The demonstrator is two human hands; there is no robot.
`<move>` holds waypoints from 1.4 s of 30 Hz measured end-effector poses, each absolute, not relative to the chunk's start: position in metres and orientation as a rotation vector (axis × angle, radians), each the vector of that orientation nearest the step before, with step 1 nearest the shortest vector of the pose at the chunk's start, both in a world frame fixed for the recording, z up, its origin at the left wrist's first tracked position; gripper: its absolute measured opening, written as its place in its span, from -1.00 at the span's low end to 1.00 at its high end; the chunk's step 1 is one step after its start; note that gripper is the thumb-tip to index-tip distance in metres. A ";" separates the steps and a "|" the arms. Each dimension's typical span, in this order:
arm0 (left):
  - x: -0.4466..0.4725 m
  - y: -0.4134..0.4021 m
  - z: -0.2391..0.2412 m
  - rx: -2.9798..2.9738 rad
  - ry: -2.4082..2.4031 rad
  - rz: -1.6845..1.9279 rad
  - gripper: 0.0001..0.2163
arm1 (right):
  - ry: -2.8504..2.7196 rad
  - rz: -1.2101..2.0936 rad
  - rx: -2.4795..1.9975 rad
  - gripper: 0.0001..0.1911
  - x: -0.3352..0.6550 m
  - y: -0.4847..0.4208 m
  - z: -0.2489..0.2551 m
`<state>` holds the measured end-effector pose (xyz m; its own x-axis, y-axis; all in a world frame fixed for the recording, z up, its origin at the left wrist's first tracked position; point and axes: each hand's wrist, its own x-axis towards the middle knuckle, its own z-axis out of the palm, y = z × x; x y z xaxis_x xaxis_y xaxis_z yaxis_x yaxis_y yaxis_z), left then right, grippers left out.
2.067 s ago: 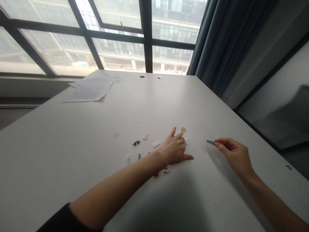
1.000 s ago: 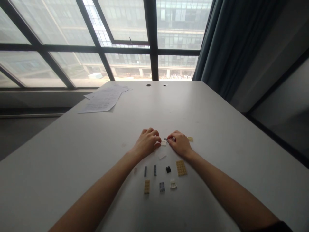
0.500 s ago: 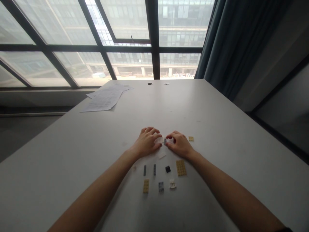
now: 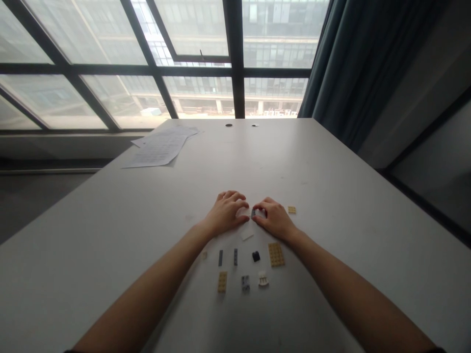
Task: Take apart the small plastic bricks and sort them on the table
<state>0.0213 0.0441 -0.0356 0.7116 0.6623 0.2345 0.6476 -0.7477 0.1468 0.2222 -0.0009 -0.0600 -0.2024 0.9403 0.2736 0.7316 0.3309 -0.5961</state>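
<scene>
My right hand [image 4: 273,216] pinches a small grey building brick [image 4: 253,214] between thumb and index finger, low over the table. My left hand [image 4: 228,210] is just left of it, fingers curved and apart, with nothing visible between them. Both hands almost meet at the brick. Toward me from the hands lies a flat white piece [image 4: 247,236]. Nearer still are two narrow dark grey strips [image 4: 235,257], a black piece [image 4: 256,256] and a large tan plate [image 4: 276,254]. The closest row holds a tan plate with studs [image 4: 222,282], a grey brick [image 4: 245,283] and a white piece [image 4: 263,279].
Right of my right hand sits a small yellow plate [image 4: 292,210]. A tiny tan piece [image 4: 205,255] lies beside my left forearm. Printed sheets of paper [image 4: 158,149] rest at the table's far left. Beyond the white table [image 4: 324,176] are windows and a dark curtain [image 4: 346,73].
My left hand has shifted slightly right, its fingertips closer to the brick. My right hand stays nearly in place with the grey brick. The loose pieces keep their layout.
</scene>
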 end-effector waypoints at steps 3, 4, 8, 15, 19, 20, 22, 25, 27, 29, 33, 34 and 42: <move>0.021 0.043 -0.036 2.845 1.151 0.472 -0.68 | -2.001 0.448 -1.458 -0.75 0.222 -0.001 -0.058; 0.021 0.043 -0.037 2.840 1.172 0.483 -0.67 | -2.000 0.447 -1.458 -0.74 0.222 -0.002 -0.058; 0.021 0.043 -0.036 2.826 1.195 0.494 -0.73 | -2.007 0.440 -1.463 -0.73 0.221 -0.002 -0.059; 0.025 0.047 -0.038 2.815 1.152 0.502 -0.79 | -2.013 0.422 -1.477 -0.76 0.221 -0.003 -0.057; 0.025 0.048 -0.040 2.802 1.141 0.505 -0.77 | -2.012 0.425 -1.481 -0.75 0.221 -0.002 -0.057; 0.025 0.048 -0.040 2.799 1.144 0.508 -0.75 | -2.011 0.429 -1.481 -0.75 0.221 -0.002 -0.058; 0.021 0.044 -0.036 2.779 1.164 0.528 -0.69 | -2.009 0.438 -1.477 -0.73 0.222 -0.002 -0.058; 0.009 0.029 -0.024 2.742 1.173 0.561 -0.67 | -2.001 0.456 -1.471 -0.71 0.223 -0.003 -0.058; -0.004 0.013 -0.012 2.752 1.121 0.533 -0.72 | -1.990 0.468 -1.470 -0.72 0.223 -0.003 -0.058; -0.019 -0.005 -0.002 2.782 1.043 0.454 -0.78 | -1.979 0.478 -1.471 -0.73 0.223 -0.004 -0.057; -0.043 -0.037 0.003 2.791 1.018 0.325 -0.82 | -1.968 0.490 -1.468 -0.76 0.223 -0.004 -0.057; -0.046 -0.042 0.002 2.793 1.020 0.300 -0.82 | -1.967 0.490 -1.467 -0.76 0.223 -0.004 -0.057; -0.049 -0.051 -0.014 2.827 1.053 0.260 -0.83 | -1.956 0.488 -1.453 -0.78 0.224 -0.006 -0.055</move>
